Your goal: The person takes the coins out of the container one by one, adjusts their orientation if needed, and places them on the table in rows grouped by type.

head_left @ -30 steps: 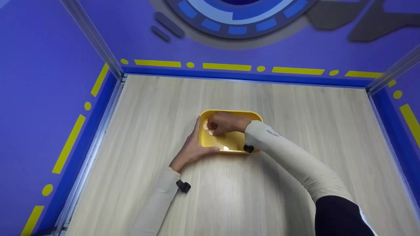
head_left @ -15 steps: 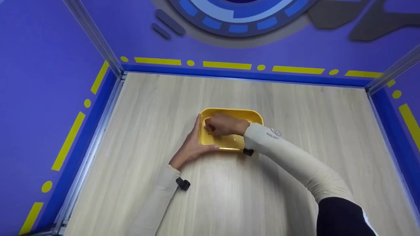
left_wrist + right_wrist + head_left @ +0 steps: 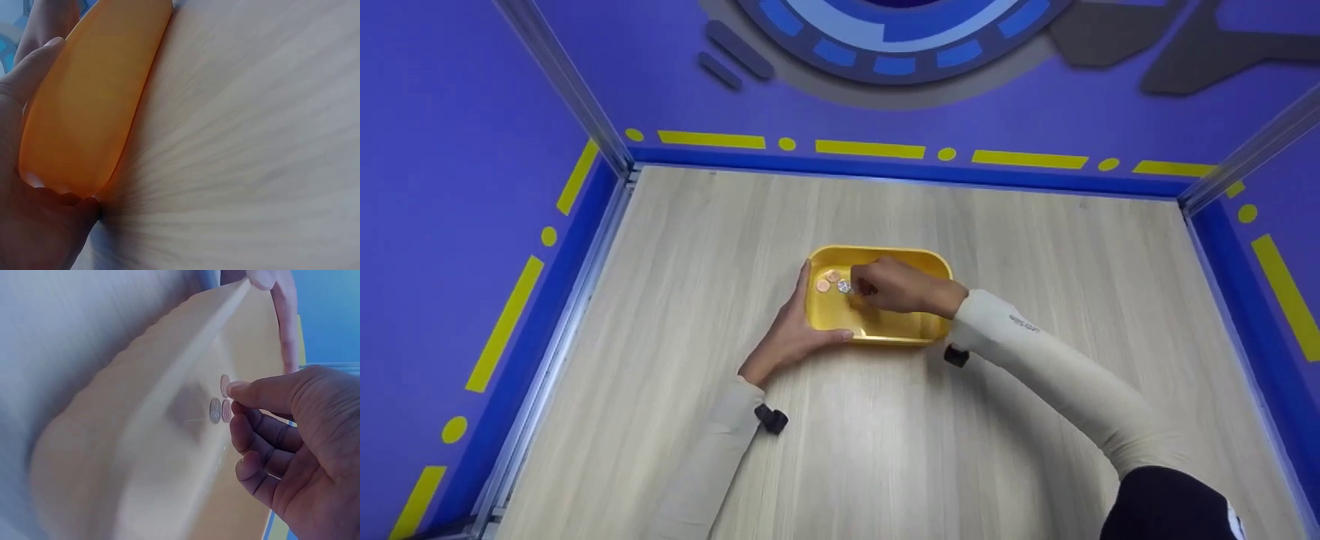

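Observation:
My left hand (image 3: 789, 328) grips the left end of a yellow plastic box (image 3: 885, 340), thumb along its near rim and fingers round the end wall. Inside, near that end, lie two copper-coloured coins (image 3: 823, 286) and one silver coin (image 3: 844, 286), side by side on the floor. Just right of them hovers my right hand (image 3: 896, 285), its fingers loosely curled. In the right wrist view its thumb tip (image 3: 239, 389) stands close over the coins, with the index tip below it and no coin visible between them. The left wrist view shows the box's outer wall (image 3: 84, 107).
The box stands on a light wood-grain table (image 3: 840, 442). Blue panels with yellow marks (image 3: 870, 148) enclose it at the back and both sides, with metal rails (image 3: 577, 307) along the edges. Black wrist cameras (image 3: 771, 418) sit on the sleeves.
My right hand has drawn back to the right from the box's left end. The silver coin now shows beside the copper ones, which have shifted slightly. My left hand keeps its grip.

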